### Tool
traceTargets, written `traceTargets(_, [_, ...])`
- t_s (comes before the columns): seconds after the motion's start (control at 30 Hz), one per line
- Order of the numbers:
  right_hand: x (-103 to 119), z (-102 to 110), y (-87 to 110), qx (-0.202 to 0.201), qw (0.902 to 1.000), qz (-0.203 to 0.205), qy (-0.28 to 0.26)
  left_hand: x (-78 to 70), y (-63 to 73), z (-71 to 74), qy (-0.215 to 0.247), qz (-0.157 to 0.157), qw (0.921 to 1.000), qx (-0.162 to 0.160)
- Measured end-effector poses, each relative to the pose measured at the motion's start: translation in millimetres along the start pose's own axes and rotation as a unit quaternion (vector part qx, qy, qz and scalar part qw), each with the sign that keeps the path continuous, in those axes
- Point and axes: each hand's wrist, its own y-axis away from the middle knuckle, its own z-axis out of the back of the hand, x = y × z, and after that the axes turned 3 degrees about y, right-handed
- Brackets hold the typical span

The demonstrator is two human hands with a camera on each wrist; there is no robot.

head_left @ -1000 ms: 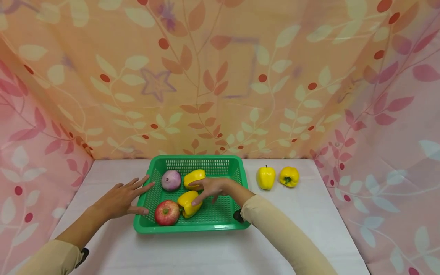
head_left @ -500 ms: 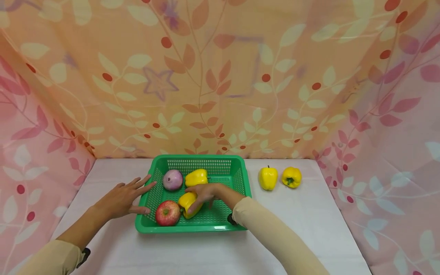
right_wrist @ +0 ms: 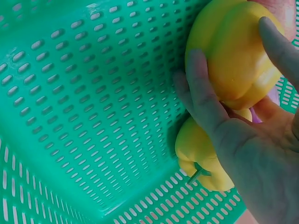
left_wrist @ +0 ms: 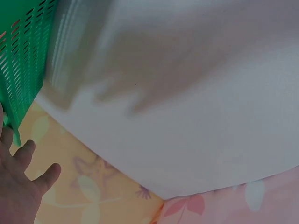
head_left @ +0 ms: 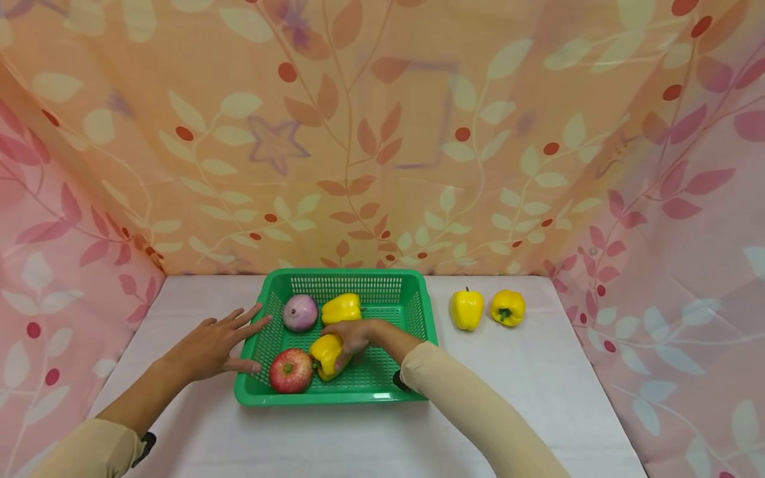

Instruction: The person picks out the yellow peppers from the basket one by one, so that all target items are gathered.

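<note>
My right hand (head_left: 352, 335) reaches into the green plastic basket (head_left: 335, 398) and grips the nearer yellow bell pepper (head_left: 325, 355). In the right wrist view the thumb and fingers lie on opposite sides of that bell pepper (right_wrist: 238, 51). Just behind it lies a second yellow bell pepper (head_left: 341, 309). A red apple (head_left: 291, 371) sits at the front left of the basket, and a purple onion (head_left: 300, 313) is at the back left. With fingers spread, my left hand (head_left: 221, 345) rests at the basket's left rim and holds nothing.
Two more yellow bell peppers (head_left: 466, 309) (head_left: 507, 308) stand on the white table (head_left: 508, 372), right of the basket. Floral cloth walls (head_left: 382, 133) enclose the table at the back and both sides.
My right hand has moved slightly left and down onto the nearer bell pepper, and its fingers have closed around it. The left hand stays at the basket's rim.
</note>
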Motion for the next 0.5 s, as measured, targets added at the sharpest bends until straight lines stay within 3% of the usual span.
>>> traceTargets(0.5, [-4.7,0.2,0.0,-0.005,0.9991,0.037,0.019,1.0,1.0,-1.2,-0.002,-0.003,1.0000,-0.005])
